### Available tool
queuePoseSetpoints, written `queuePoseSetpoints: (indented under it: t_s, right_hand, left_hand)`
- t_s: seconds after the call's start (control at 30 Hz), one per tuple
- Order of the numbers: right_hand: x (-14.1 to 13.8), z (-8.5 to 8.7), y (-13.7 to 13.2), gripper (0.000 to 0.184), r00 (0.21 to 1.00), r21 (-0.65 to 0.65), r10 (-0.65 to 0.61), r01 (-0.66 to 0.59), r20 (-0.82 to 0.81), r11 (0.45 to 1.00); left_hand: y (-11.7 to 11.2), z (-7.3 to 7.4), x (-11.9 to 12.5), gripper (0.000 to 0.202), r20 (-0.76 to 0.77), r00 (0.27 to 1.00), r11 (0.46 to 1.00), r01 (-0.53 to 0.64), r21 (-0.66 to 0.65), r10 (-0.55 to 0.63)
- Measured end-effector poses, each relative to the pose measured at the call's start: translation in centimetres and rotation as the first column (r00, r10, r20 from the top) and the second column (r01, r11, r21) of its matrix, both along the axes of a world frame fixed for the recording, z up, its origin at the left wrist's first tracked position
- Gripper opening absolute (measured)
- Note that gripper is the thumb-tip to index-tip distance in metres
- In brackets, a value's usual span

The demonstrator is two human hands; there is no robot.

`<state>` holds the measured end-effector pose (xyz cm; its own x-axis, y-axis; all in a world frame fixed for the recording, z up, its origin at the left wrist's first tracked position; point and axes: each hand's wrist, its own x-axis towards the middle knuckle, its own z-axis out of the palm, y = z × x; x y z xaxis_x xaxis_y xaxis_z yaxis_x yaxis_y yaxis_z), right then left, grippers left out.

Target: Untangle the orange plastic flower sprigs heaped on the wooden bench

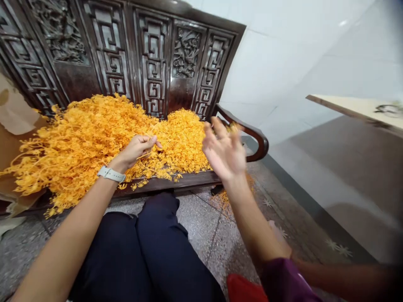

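A large heap of orange-yellow artificial flower pieces with thin curled stems covers the seat of a dark wooden bench. My left hand, wearing a pale watch strap, is closed in a pinch at the front of the heap. A thin orange flower stem shows at its fingers; the rest of that piece blends into the pile. My right hand is raised by the heap's right end, palm up, fingers spread and blurred by motion. A yellowish patch shows behind its fingertips, too smeared to make out.
The bench has a carved back and a curved armrest. Orange pieces and white star-shaped pieces lie on the floor. Right is a tabletop; a blurred arm appears lower right. Something red sits below.
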<state>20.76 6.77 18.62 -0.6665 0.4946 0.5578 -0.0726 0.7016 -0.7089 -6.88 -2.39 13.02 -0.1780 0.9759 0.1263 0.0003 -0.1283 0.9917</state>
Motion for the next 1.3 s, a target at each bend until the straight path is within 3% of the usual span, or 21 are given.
queuePoseSetpoints:
  t_s: [0.03, 0.07, 0.1, 0.13, 0.17, 0.2, 0.23, 0.3, 0.37, 0.47, 0.53, 0.63, 0.8, 0.9, 1.03, 1.1, 1.17, 1.23, 1.3]
  right_hand:
    - [-1.0, -0.5, 1.0, 0.047, 0.994, -0.178, -0.078, 0.063, -0.076, 0.982]
    - [-1.9, -1.2, 1.5, 0.043, 0.982, -0.412, -0.107, 0.035, -0.154, 0.911]
    - [-2.5, -1.9, 1.4, 0.036, 0.961, -0.638, -0.151, -0.033, -0.232, 0.770]
    - [-2.9, -2.7, 1.0, 0.024, 0.937, -0.795, -0.196, -0.121, -0.289, 0.595]
    - [-3.2, -3.5, 0.2, 0.011, 0.916, -0.871, -0.226, -0.204, -0.330, 0.448]
    - [-3.4, -4.3, -0.7, 0.011, 0.900, -0.891, -0.243, -0.257, -0.362, 0.373]
    - [-3.5, -5.1, -1.7, 0.022, 0.884, -0.892, -0.264, -0.284, -0.385, 0.352]
    - [-3.7, -6.5, -3.1, 0.033, 0.857, -0.882, -0.323, -0.266, -0.401, 0.388]
    - [-4.0, -7.5, -3.7, 0.037, 0.873, -0.866, -0.328, -0.184, -0.362, 0.465]
    - [-4.4, -8.3, -3.6, 0.040, 0.963, -0.769, -0.140, -0.093, -0.232, 0.633]
    - [-4.5, -8.5, -3.5, 0.035, 0.982, -0.707, -0.009, -0.128, -0.187, 0.696]
    - [-4.5, -8.8, -3.6, 0.034, 0.972, -0.709, -0.012, -0.161, -0.233, 0.686]
    - [-4.3, -10.0, -4.3, 0.039, 0.910, -0.780, -0.295, -0.048, -0.292, 0.624]
    - [-4.1, -10.7, -4.7, 0.037, 0.865, -0.748, -0.404, 0.052, -0.298, 0.661]
    - [-3.4, -10.8, -6.0, 0.029, 0.869, -0.710, -0.414, 0.109, -0.273, 0.696]
    - [-2.9, -10.6, -7.5, 0.020, 0.883, -0.645, -0.395, 0.150, -0.253, 0.749]
    - [-2.5, -10.6, -9.3, 0.009, 0.896, -0.475, -0.360, 0.206, -0.260, 0.855]
    - [-2.0, -10.7, -11.3, 0.019, 0.916, -0.277, -0.302, 0.228, -0.265, 0.933]
    - [-1.7, -10.9, -13.0, 0.033, 0.941, -0.152, -0.230, 0.197, -0.247, 0.969]
  left_hand:
    - [0.0, 0.1, 0.1, 0.043, -0.007, 1.000, 1.000, -0.003, -0.006, 0.003]
    - [-0.1, 0.1, 0.2, 0.043, -0.009, 1.000, 1.000, -0.007, -0.014, 0.006]
    - [-0.1, 0.0, 0.3, 0.045, -0.008, 1.000, 1.000, -0.008, -0.024, 0.008]
    - [-0.1, 0.0, 0.4, 0.046, -0.006, 1.000, 1.000, -0.005, -0.031, 0.005]
    - [-0.1, 0.0, 0.5, 0.046, -0.005, 1.000, 0.999, 0.005, -0.039, -0.005]
    - [-0.1, 0.0, 0.7, 0.046, 0.000, 1.000, 0.999, 0.016, -0.042, -0.016]
    - [0.0, 0.1, 1.0, 0.045, 0.017, 1.000, 0.999, 0.024, -0.036, -0.023]
    - [0.2, 0.7, 1.7, 0.043, 0.117, 0.993, 1.000, 0.004, 0.006, -0.005]
    - [0.6, 1.6, 2.7, 0.041, 0.272, 0.962, 0.997, -0.050, 0.057, 0.032]
    - [1.4, 3.0, 4.3, 0.040, 0.413, 0.908, 0.990, -0.120, 0.079, 0.077]
    - [1.9, 3.7, 5.1, 0.041, 0.433, 0.895, 0.985, -0.153, 0.073, 0.107]
    - [2.2, 3.9, 5.3, 0.042, 0.452, 0.873, 0.967, -0.244, 0.078, 0.184]
    - [2.3, 2.9, 5.2, 0.043, 0.440, 0.834, 0.912, -0.404, 0.072, 0.334]
    - [2.3, 2.4, 5.5, 0.044, 0.444, 0.815, 0.898, -0.438, 0.051, 0.372]
    - [2.2, 2.1, 5.8, 0.047, 0.450, 0.789, 0.874, -0.485, 0.039, 0.418]
    - [2.2, 1.9, 5.8, 0.047, 0.450, 0.783, 0.869, -0.494, 0.033, 0.429]
    - [2.2, 1.5, 5.9, 0.046, 0.435, 0.792, 0.870, -0.492, 0.037, 0.429]
    - [2.3, 1.0, 6.2, 0.045, 0.405, 0.811, 0.877, -0.479, 0.047, 0.422]
    - [2.3, 0.4, 6.5, 0.044, 0.383, 0.825, 0.883, -0.467, 0.045, 0.417]
